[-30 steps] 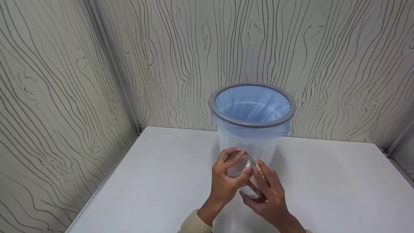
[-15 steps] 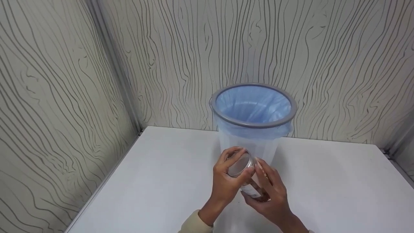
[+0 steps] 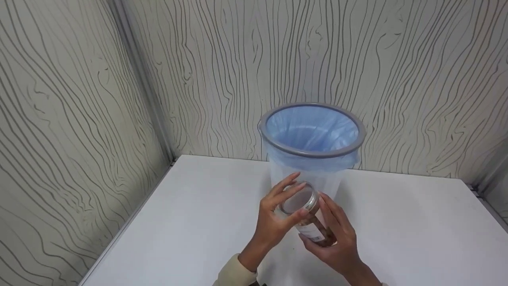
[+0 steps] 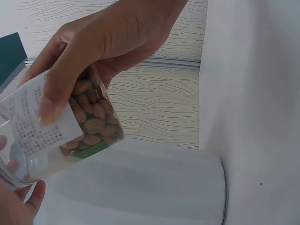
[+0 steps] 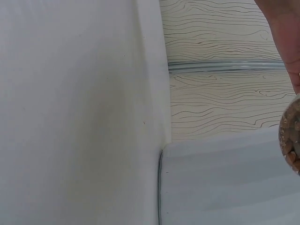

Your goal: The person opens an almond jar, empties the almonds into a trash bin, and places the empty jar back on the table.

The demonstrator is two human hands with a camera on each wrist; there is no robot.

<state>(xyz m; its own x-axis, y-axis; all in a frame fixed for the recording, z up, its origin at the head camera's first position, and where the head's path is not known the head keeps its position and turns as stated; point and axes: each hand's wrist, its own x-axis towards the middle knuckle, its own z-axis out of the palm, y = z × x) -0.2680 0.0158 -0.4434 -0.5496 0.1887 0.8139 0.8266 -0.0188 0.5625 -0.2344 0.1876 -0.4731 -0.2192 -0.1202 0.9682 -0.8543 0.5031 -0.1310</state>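
In the head view a clear jar [image 3: 312, 231] of almonds is held tilted in front of the bin. Its white printed label [image 4: 44, 117] and the brown almonds [image 4: 93, 117] show in the left wrist view. My right hand [image 3: 337, 236] grips the jar's body, fingers along the far side and thumb underneath. My left hand [image 3: 274, 220] spans the round, transparent lid [image 3: 295, 200], thumb on the near rim and fingers across the far side. The jar's base [image 5: 291, 136], full of almonds, peeks in at the right wrist view's edge.
A translucent bin with a blue liner [image 3: 313, 127] and a grey rim ring [image 3: 264, 123] stands on the white table [image 3: 206, 206], just beyond my hands. Wood-grain panels [image 3: 222, 71] enclose the back and left side. A dark green shape [image 4: 10, 56] shows at the left wrist view's edge.
The fingers of my left hand have straightened and spread over the lid. The jar and right hand have shifted slightly right, with more of the label showing.
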